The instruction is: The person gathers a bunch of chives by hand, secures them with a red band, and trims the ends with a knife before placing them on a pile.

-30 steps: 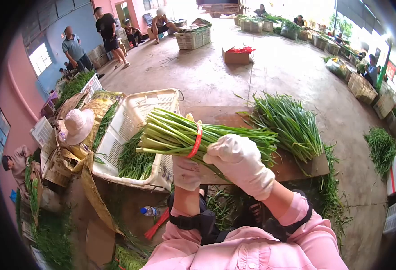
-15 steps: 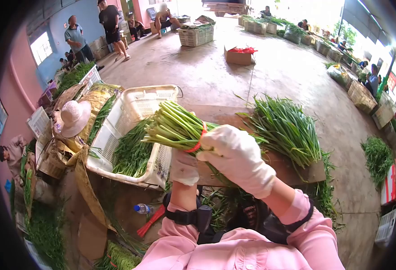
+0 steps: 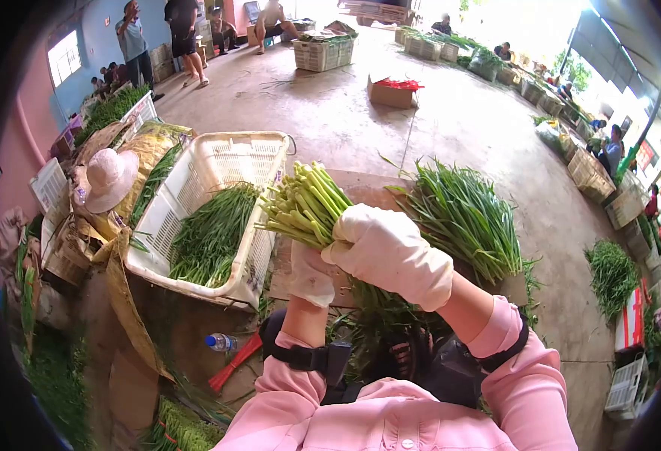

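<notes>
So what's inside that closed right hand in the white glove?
The white-gloved right hand wraps around a bunch of thick, pale-green stalks, whose blunt ends poke out past it. The hand covers the gripped part, so anything there can't be seen.

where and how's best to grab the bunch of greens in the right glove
Probably around the pale stalk ends, from the side of the white crate: they jut that way past the right hand, uncovered and closely gathered, while that hand covers the part behind.
</notes>
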Tool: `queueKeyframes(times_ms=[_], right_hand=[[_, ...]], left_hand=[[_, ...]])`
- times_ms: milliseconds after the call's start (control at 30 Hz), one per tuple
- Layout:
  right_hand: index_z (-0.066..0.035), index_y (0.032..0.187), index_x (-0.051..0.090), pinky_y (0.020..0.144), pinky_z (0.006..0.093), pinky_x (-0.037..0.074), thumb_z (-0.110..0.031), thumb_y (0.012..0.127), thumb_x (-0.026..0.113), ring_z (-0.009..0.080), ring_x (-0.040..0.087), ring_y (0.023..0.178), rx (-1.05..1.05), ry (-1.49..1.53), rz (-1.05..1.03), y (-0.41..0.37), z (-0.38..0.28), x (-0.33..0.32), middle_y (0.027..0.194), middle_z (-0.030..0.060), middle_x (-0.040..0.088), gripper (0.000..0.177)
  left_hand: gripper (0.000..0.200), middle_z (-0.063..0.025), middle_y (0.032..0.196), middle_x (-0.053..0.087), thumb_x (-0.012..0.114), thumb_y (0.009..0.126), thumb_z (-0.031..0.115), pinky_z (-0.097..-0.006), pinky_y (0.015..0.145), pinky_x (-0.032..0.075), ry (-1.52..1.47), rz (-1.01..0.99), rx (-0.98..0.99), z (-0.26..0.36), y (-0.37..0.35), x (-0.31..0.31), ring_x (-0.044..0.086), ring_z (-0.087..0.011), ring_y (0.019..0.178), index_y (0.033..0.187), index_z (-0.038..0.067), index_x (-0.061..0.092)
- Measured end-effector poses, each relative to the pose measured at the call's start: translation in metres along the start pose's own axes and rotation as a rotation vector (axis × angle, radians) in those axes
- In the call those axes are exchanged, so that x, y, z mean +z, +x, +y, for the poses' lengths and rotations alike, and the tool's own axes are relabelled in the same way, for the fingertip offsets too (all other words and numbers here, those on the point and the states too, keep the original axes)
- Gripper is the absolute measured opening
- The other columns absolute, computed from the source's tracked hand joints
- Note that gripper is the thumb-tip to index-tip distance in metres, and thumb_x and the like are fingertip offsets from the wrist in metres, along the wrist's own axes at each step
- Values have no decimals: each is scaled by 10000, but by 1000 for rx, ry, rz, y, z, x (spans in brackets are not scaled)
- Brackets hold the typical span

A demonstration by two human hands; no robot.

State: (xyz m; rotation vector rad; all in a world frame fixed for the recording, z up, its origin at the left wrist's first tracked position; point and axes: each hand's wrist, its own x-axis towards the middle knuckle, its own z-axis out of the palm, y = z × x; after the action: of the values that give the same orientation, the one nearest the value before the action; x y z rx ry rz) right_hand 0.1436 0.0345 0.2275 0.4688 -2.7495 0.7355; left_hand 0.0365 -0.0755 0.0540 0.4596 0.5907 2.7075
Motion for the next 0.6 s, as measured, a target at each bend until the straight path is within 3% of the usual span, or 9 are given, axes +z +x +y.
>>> queueKeyframes(times_ms=[100, 200, 333, 433, 467, 533, 600], right_hand=[[-13, 862, 695, 708, 438, 520, -339, 874, 772, 385, 659, 737, 96, 94, -74, 4, -2, -1, 793, 181, 675, 336], [-6, 891, 702, 691, 432, 518, -335, 886, 765, 376, 658, 739, 128, 94, -112, 6, -4, -3, 786, 191, 681, 335], [-16, 880, 708, 670, 426, 513, -305, 895, 748, 361, 644, 708, 209, 70, -174, 11, -20, -12, 752, 189, 668, 292], [-30, 853, 713, 651, 419, 509, -295, 889, 729, 348, 621, 663, 309, 126, -279, 11, -14, -5, 729, 179, 662, 268], [-32, 830, 707, 642, 411, 507, -302, 883, 721, 328, 612, 640, 34, -68, -156, 8, 5, 10, 712, 168, 657, 276], [-34, 807, 701, 633, 404, 505, -310, 877, 713, 309, 603, 616, -239, -262, -33, 7, 6, 13, 695, 158, 652, 286], [-33, 777, 683, 623, 402, 501, -319, 880, 710, 287, 595, 599, 120, -2, -129, 11, -15, -1, 671, 144, 633, 305]], left_hand=[[478, -144, 1389, 613, 473, 1094, 370, -450, 1070, 525, -192, 1, -62, 0, -3, 5, 637, -298, 1222, 1461, 66, 516], [469, -135, 1352, 631, 476, 1094, 373, -446, 1034, 545, 52, 28, 12, -7, -3, -3, 651, -286, 1187, 1442, 64, 531], [454, -126, 1318, 645, 478, 1095, 366, -434, 1008, 554, -236, 169, -107, -11, 1, -1, 660, -272, 1163, 1429, 65, 542], [434, -117, 1312, 646, 505, 1088, 327, -422, 995, 558, -95, 90, 4, -8, -5, 13, 668, -259, 1150, 1430, 63, 541], [434, -117, 1312, 646, 505, 1088, 327, -422, 995, 558, -98, 91, 2, -8, -6, 15, 668, -259, 1150, 1430, 63, 541], [435, -114, 1313, 645, 514, 1085, 317, -416, 996, 559, 20, 123, 41, -7, -8, 23, 668, -259, 1151, 1434, 58, 535], [437, -115, 1314, 646, 507, 1087, 320, -415, 1001, 558, 94, 154, 49, -4, -13, 30, 665, -262, 1156, 1433, 56, 537]])
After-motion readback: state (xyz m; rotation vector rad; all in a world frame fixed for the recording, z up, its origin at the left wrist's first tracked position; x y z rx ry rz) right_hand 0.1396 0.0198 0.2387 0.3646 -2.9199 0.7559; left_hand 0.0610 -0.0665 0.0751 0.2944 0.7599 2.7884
